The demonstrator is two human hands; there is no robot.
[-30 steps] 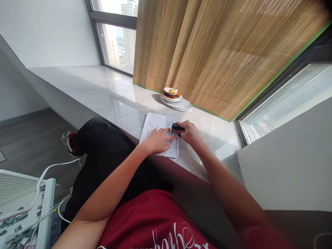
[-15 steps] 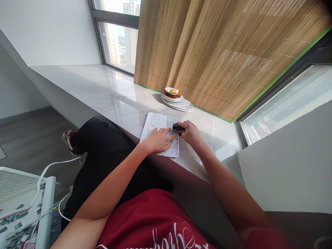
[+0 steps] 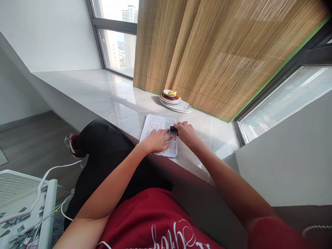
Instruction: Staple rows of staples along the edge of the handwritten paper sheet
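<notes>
The fingers of your left hand (image 3: 158, 141) are spread flat on the written sheets (image 3: 151, 126), which lie at the near edge of the window ledge (image 3: 124, 112). Your right hand (image 3: 187, 133) has its fingers wrapped around a black stapler-like tool (image 3: 173, 129) at the sheets' right edge. Compared with half a second ago, the right hand covers more of the tool, while the left stays put. Beyond, stacked plates (image 3: 169, 101) stand before the bamboo blind (image 3: 181, 52). Your right fingers hide the tool's right part.
</notes>
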